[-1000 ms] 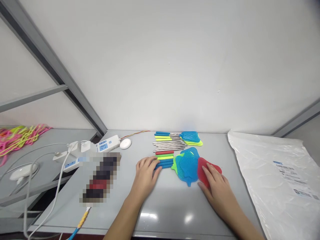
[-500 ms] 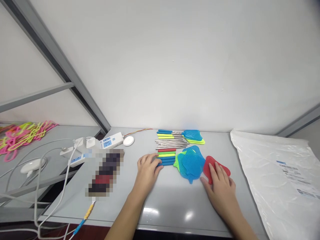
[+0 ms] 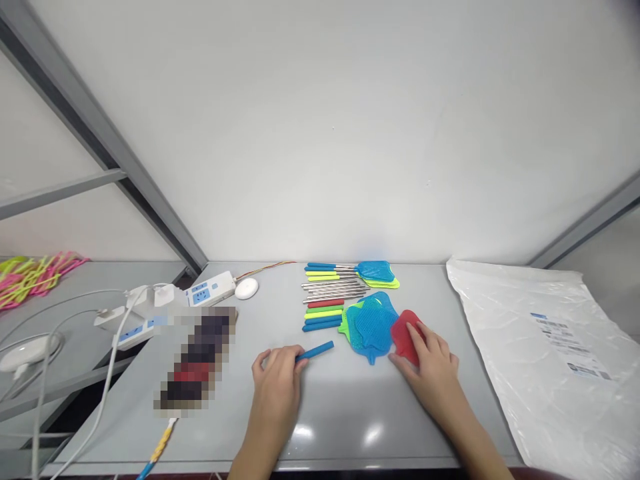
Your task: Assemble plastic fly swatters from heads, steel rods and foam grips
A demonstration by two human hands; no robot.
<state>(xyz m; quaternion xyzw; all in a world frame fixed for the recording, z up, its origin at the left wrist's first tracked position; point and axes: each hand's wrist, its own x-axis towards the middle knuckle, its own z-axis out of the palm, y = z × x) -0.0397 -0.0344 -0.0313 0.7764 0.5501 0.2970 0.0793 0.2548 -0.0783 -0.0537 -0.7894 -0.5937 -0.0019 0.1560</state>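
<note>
Holding blue handle (image 3: 319, 351) in left hand (image 3: 277, 381), right hand (image 3: 431, 359) on red paddle (image 3: 402, 331), grip unclear, white bag (image 3: 505, 327) alongside

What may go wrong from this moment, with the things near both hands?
The left hand holds the blue handle near one end, so its free end might knock the row of handles askew. The right hand touches the red fly swatter head beside the overlapping blue heads; a push could shift that pile. The metal rods lie close together, so a bump may scatter them.
</note>
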